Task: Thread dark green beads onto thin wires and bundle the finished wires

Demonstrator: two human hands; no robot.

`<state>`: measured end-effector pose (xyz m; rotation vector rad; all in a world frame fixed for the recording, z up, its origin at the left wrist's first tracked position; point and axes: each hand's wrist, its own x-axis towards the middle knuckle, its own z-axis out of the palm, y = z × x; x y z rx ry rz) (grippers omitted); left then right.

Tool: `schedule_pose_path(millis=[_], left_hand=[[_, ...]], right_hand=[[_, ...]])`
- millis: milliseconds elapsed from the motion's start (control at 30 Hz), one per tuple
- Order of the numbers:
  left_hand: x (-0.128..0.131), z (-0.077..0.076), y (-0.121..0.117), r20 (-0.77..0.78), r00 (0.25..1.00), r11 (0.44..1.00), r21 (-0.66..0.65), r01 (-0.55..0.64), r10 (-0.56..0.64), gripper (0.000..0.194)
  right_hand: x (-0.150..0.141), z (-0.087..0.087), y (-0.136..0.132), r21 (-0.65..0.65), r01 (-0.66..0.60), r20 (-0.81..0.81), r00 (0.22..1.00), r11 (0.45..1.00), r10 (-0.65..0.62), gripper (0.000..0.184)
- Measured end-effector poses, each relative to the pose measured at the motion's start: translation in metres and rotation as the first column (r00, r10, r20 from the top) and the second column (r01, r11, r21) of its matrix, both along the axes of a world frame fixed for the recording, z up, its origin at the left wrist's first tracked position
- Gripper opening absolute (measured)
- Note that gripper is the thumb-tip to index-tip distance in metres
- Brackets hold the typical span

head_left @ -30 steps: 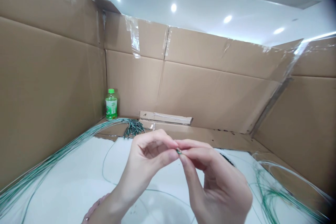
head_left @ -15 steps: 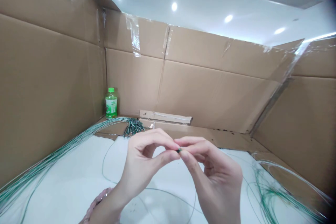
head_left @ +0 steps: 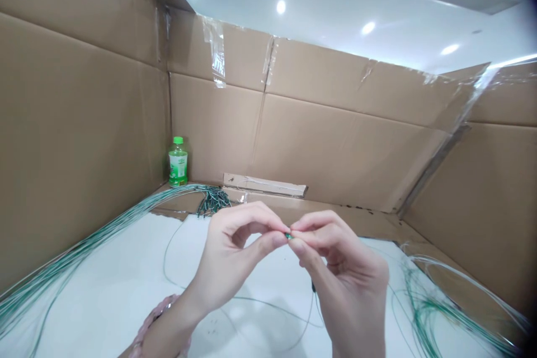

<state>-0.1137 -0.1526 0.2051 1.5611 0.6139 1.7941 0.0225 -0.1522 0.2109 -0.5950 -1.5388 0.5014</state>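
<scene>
Tiny green piece [head_left: 288, 235] pinched between two hands above the white board [head_left: 126, 279]

We hold the tiny green piece in the air over the white board, where our fingers meet. Our left hand [head_left: 224, 262] grips it between thumb and index finger; our right hand [head_left: 350, 271] closes on it from the other side, its thumb opposite the forefingers, the rest curled in. So little of the piece shows that we cannot tell its full shape. A pink bracelet [head_left: 156, 316] circles our left wrist.

Along the left side of the white board we see a long bundle of green wires [head_left: 96, 240], its dark, tangled end [head_left: 215, 201] bunched at the far edge. A loose wire [head_left: 164, 260] curves across the board. Near the board's right edge, a second green bundle [head_left: 455, 316] spreads beside some pale strands [head_left: 470, 272].

Beyond the board's far-left corner stands a green-capped bottle [head_left: 178, 165]. Past the far edge, we see a cardboard strip [head_left: 264, 184] and the cardboard back wall [head_left: 335, 151].
</scene>
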Motion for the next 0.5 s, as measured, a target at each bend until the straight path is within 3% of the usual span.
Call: schedule_pose_path(millis=[200, 333, 500], left_hand=[[0.0012, 0.0021, 0.0015, 0.023, 0.999, 0.996, -0.080, 0.033, -0.031, 0.007], [-0.0018, 0.0036, 0.0029, -0.033, 0.997, 0.990, -0.124, 0.065, -0.069, 0.008], [-0.0005, 0.0035, 0.0003, 0.028, 0.999, 0.992, -0.122, 0.035, -0.032, 0.013]], right_hand=[[-0.0032, -0.0016, 0.0028, 0.158, 0.070, -0.016, 0.998, 0.985, -0.068, 0.014], [-0.0030, -0.0012, 0.0017, 0.148, 0.025, 0.012, 1.000, 0.989, -0.027, 0.015], [-0.0036, -0.0010, 0.0019, 0.114, -0.031, -0.010, 0.999, 0.993, 0.033, 0.017]])
